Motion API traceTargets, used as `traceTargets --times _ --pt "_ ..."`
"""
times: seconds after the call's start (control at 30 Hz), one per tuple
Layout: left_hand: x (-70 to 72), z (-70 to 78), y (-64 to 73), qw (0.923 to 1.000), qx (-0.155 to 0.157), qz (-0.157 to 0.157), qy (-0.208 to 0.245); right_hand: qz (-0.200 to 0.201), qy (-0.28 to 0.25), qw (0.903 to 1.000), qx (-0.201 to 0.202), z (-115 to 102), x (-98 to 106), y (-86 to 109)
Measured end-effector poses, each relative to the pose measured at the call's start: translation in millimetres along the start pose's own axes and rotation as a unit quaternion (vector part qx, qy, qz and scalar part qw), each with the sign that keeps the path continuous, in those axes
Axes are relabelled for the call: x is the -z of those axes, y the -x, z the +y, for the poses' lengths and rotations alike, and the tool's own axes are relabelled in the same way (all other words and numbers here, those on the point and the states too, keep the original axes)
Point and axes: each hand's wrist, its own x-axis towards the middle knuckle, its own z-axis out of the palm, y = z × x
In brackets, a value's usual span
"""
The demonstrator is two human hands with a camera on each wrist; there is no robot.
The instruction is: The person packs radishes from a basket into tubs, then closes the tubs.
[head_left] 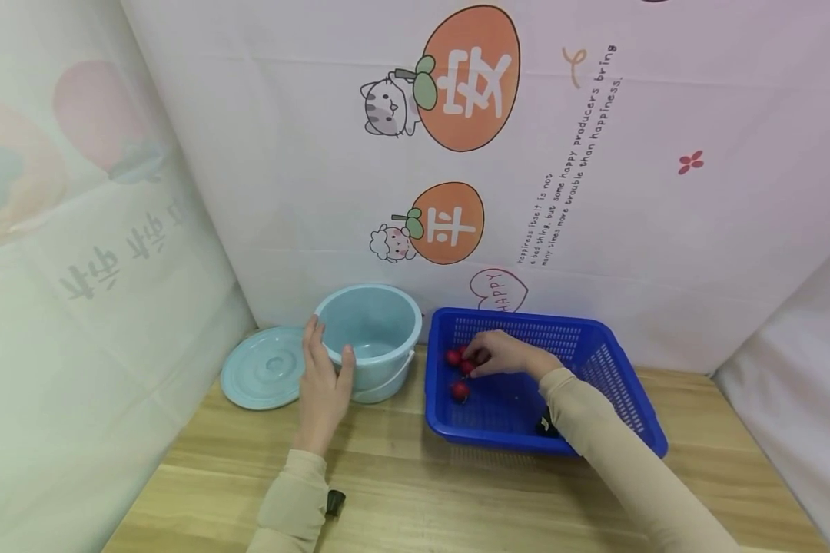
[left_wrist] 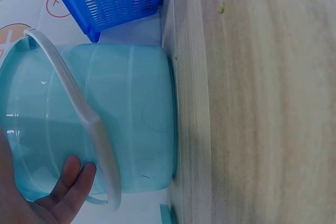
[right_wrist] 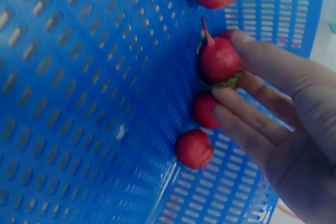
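My left hand [head_left: 323, 388] is at the side of a light blue bucket [head_left: 380, 380], its fingers extended by the rim. In the left wrist view two fingertips lie against the bucket's wall near its pale handle [left_wrist: 94, 124]. Inside a blue plastic basket [head_left: 487, 438], my right hand [head_left: 501, 355] reaches down among several small red radishes [head_left: 460, 392]. The right wrist view shows its thumb and fingertips around one radish [right_wrist: 219, 62] with a thin root and some green leaf. Other radishes [right_wrist: 195, 149] lie close beside the fingers.
A round light blue lid [head_left: 266, 369] lies left of the bucket on the wooden table [head_left: 401, 491]. Behind the bucket and basket hangs a white printed cloth [head_left: 304, 169]; another cloth [head_left: 97, 346] covers the left side. The basket's slotted walls rise around the right hand.
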Motion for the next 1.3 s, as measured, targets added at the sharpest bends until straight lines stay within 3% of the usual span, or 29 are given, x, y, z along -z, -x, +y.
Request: traceTargets --times 0.33,1.07,1.3 --pt "-0.3 -0.3 -0.4 1.0000 0.004 0.000 0.000 -0.005 0.112 0.9936 0.009 -11 -4 -7.5" --pt "-2.2 5.7 -3.7 0.9999 0.008 -0.013 0.004 -0.057 0.092 0.9931 -0.046 -12 -4 -5.0" --pt "0.7 4.6 2.9 0.9999 0.016 0.000 0.003 -0.059 0.092 0.9936 -0.028 -13 -9 -8.3"
